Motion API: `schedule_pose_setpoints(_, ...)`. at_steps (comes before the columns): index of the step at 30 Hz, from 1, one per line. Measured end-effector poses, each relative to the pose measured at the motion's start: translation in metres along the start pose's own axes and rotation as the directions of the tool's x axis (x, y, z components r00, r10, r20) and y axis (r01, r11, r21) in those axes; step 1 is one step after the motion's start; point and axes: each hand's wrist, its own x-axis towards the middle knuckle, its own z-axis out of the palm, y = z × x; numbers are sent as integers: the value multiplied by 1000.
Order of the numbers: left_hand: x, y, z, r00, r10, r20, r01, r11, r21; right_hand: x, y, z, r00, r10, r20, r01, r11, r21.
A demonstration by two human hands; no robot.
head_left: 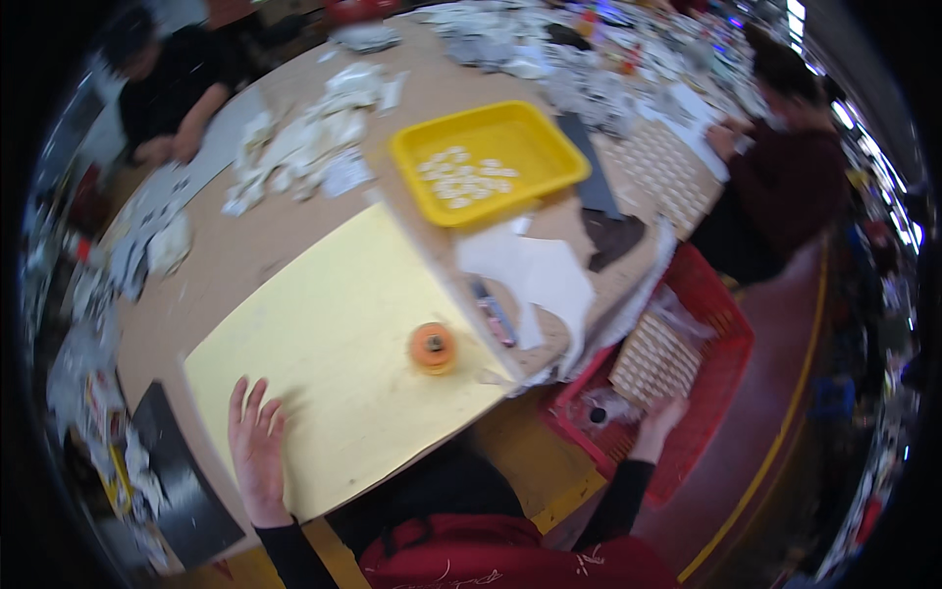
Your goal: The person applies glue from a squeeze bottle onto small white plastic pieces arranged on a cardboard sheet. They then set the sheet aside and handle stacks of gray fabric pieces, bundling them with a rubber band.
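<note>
My left hand (257, 452) is raised over the left part of a pale yellow sheet (324, 334), fingers apart and holding nothing. To the right, my right hand (664, 422) reaches into a red plastic basket (721, 383). Its fingers are closed at the lower edge of a tan card (655, 361) covered with rows of small whitish pieces; the grip is partly blurred. Clear plastic bags (610, 404) lie in the basket beside the card. An orange round object with a dark centre (433, 346) stands on the yellow sheet's right side.
A yellow tray (549, 147) holds several small white pieces. Near it lie white cut sheets (535, 270), a marker-like tool (494, 312) and dark scraps (610, 238). Two people (182, 88) (785, 167) sit around the table. Cream fabric pieces (314, 133) lie at the far left.
</note>
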Motion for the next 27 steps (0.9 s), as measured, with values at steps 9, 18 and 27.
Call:
schedule_pose_setpoints(9, -66, 46, 120, 654, 489, 577, 62, 725, -686, -252, -117, 145, 282, -305, 910, 295, 930, 220)
schedule_pose_setpoints(18, -99, 58, 179, 509, 667, 544, 386, 388, -837, -347, -87, 194, 49, -8, 999, 472, 881, -16)
schedule_pose_setpoints(27, -89, 45, 181, 414, 728, 546, 282, 468, -837, -226, -155, 218, 513, -336, 790, 611, 789, -61)
